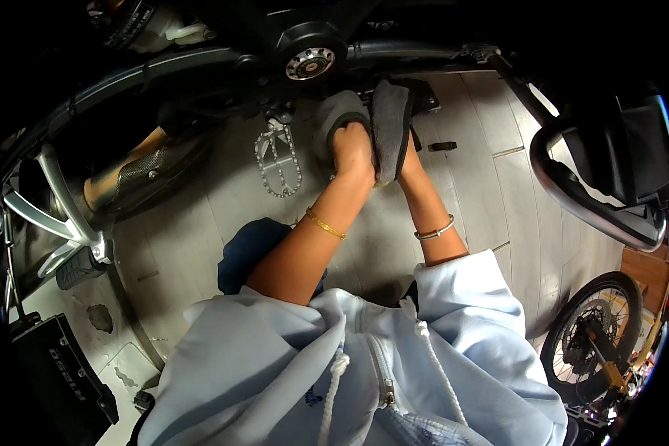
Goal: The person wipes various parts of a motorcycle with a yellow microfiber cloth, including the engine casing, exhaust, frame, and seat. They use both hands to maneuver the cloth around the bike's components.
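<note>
My left hand (351, 151) is curled at the dark-edged opening of a grey fuzzy mitt-like piece (325, 119), its fingertips out of sight inside. Pressed against its right side is a second grey fuzzy piece (391, 126), upright and of similar cloth. Only the edge of my right hand (409, 163) shows behind that second piece, so its fingers are hidden. Both hands are low beside a motorcycle, under a round silver-rimmed pivot (310, 65) on its dark frame. Just left of my left hand juts a toothed metal footpeg (279, 160).
Black tubing (193, 59) arches over my hands. A silver footrest bracket (59, 212) stands at left, above a black box (59, 372). At right are a curved metal bar (572, 197) and a spoked wheel (598, 334). A small black piece (443, 146) lies on the plank floor (483, 178).
</note>
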Available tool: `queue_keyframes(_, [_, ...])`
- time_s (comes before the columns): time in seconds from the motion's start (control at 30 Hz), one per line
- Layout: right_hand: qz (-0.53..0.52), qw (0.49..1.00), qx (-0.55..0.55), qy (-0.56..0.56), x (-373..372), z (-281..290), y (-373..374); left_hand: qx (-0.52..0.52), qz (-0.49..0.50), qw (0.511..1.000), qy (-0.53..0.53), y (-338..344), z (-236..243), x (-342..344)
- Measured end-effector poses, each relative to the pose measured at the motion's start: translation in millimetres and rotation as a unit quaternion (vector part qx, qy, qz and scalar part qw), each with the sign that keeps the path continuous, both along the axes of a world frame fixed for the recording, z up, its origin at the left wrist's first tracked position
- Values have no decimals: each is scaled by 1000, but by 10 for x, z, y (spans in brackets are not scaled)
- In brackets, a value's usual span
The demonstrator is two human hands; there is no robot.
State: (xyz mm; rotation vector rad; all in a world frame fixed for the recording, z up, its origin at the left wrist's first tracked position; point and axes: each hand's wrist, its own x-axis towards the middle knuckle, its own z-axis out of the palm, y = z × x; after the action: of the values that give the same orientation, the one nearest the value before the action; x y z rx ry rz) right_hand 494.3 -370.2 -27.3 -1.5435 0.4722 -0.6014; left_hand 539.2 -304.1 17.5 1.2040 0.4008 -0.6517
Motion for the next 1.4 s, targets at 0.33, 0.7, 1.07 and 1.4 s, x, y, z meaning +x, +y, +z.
queue_keyframes(0.33, [128, 943, 306, 42, -234, 260, -166, -90, 56, 994, 26, 189, 93, -195])
queue_keyframes(0.7, [112, 915, 372, -113, -62, 110, -82, -89, 19, 994, 59, 146, 51, 42])
queue_keyframes(1.07, [97, 979, 121, -130, 142, 80, -57, -98, 15, 995, 16, 57, 21, 92])
queue_keyframes(1.4, [68, 963, 229, -121, -181, -345, 257, -9, 3, 998, -64, 68, 46, -244])
